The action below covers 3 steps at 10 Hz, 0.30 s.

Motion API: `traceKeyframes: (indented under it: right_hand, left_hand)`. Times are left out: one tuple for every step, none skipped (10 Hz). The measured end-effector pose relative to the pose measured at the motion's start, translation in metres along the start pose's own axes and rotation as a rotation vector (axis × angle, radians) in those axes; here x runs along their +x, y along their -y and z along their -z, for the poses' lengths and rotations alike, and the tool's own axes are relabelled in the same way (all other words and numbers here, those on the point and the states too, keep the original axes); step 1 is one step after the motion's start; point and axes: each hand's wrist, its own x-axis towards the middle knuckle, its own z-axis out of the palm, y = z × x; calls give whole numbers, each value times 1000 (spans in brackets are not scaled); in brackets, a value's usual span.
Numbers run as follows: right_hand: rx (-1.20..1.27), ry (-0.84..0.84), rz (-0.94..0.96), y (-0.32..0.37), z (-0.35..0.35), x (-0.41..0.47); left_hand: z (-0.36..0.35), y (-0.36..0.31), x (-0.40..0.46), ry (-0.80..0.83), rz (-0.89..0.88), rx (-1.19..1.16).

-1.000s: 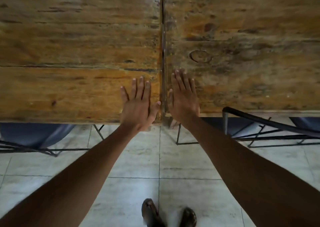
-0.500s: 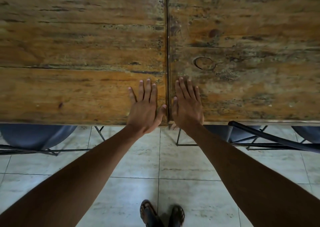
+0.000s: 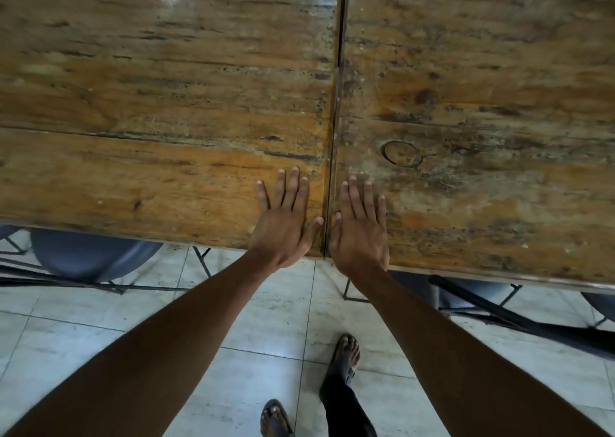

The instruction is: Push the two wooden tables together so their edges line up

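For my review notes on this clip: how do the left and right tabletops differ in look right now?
The left table is a warmer, more even orange-brown; the right table looks greyer and blotchier, with dark staining. The right table bears a ring-shaped mark; the left table shows none. The left hand lies flat on the left table, the right hand on the right. Both are worn planks, meeting at a narrow seam.

One head-worn wide-angle view here, looking steeply down and forward from standing height. It is sitting close over the near edge of the left bench (image 3: 149, 110) and the right bench (image 3: 482, 110), the seam running up mid-frame. Below, it is taking in the tiled floor (image 3: 233, 353) and the person's sandalled feet (image 3: 344, 356).
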Motion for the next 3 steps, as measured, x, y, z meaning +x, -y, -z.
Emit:
traceKeyframes:
  right_hand:
    - [24,33,-6,0,5,2]
    - [84,45,21,10,9,3]
    - [167,36,-52,2,14,7]
  left_hand:
    - [10,-3,2,99,45,24]
    - [48,0,2,256,93,62]
    - [75,-16,-3,267,101,36]
